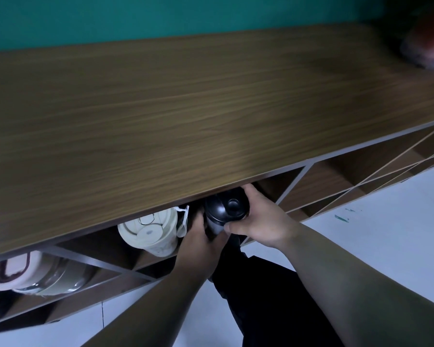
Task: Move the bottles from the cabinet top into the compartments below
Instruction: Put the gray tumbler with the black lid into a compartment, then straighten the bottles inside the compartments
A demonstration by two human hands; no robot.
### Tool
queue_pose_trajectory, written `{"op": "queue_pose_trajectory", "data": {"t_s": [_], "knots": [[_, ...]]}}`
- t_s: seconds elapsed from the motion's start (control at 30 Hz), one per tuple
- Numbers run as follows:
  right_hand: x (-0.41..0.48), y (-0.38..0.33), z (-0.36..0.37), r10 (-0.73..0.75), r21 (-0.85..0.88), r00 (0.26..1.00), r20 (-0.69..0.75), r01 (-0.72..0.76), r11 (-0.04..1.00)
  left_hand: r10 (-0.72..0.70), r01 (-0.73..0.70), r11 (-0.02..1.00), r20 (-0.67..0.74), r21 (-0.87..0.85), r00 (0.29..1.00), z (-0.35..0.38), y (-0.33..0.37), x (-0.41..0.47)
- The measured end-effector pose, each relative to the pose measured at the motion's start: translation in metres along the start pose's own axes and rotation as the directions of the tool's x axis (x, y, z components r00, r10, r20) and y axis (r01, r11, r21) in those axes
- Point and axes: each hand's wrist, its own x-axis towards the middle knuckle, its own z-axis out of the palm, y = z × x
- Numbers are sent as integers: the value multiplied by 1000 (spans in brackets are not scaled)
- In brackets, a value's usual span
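**Black bottle going into the rack**

Both hands are on the black bottle (226,209) at the mouth of a diagonal compartment (273,186), just under the cabinet top (186,108). The right hand (258,219) wraps its lid end, fingers (248,190) curled over the top and thumb pressed beneath; the left hand (198,236) cups the body from below. Best to slide it in straight, clear of the cream bottle (150,231) lying just beside it.

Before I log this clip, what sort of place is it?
Probably an indoor room with a storage cabinet. A long wooden cabinet top stands against a teal wall, with diamond-shaped compartments below holding a cream bottle, above a pale floor.
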Motion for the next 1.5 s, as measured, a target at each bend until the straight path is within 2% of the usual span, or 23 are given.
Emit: {"op": "queue_pose_trajectory", "data": {"t_s": [0.33,0.5,0.6,0.67,0.73,0.93,1.0,1.13,1.3,1.5], "knots": [[-4,-7,-4,18,-55,1000,16,-17,998,-55,55,996,14,-71,998,0,0,-6],[-29,-10,-14,8,-102,1000,5,-7,995,-163,164,986,195,12,967,-22,4,-35],[-57,-25,-11,-46,-164,995,-87,31,986,-247,236,969,265,73,932,-59,13,-60],[-76,-41,0,-148,-215,971,-188,106,971,-293,273,955,230,112,928,-85,17,-73],[-92,-57,18,-206,-217,956,-210,160,963,-333,315,941,167,126,928,-106,15,-84],[-93,-80,71,-211,-225,977,-44,196,955,-359,358,931,12,70,933,-127,1,-106],[-84,-84,81,-200,-188,979,-41,189,964,-331,331,939,-14,98,943,-127,1,-103],[-66,-97,91,-196,-132,979,-55,187,973,-209,209,978,-6,5,978,-133,11,-95],[-47,-103,97,-137,-79,989,-45,134,988,-155,153,986,-37,-62,987,-132,10,-83],[-40,-102,103,-163,-48,986,-38,161,986,-82,71,991,-86,-115,993,-128,12,-77]]}}
